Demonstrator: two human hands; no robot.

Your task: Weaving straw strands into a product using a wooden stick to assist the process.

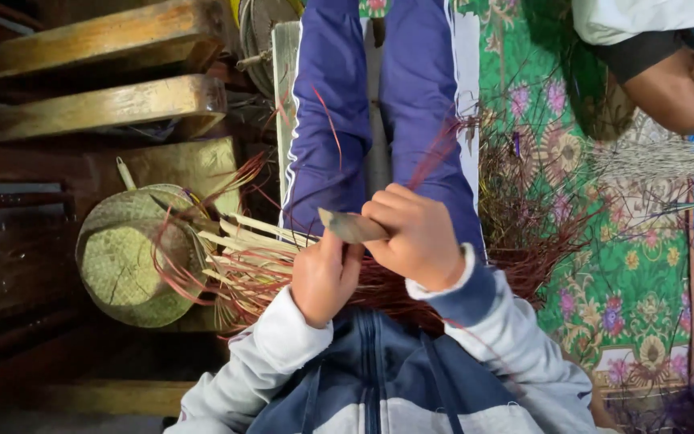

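My left hand (324, 277) is closed around a bundle of pale split cane strips (238, 245) that fan out to the left, mixed with thin red strands. My right hand (415, 235) grips a small knife with a dull brown blade (351, 227). The blade points left and rests against the strips just above my left thumb. Both hands sit over my lap, above my legs in blue trousers (331, 120). A heap of red-brown shavings and strands (516, 241) lies under and to the right of the hands.
A round woven straw basket (122, 257) lies left of the strips. Wooden planks (114, 104) are stacked at upper left. A green floral mat (628, 289) covers the floor on the right, where another person's arm (668, 88) shows at the top corner.
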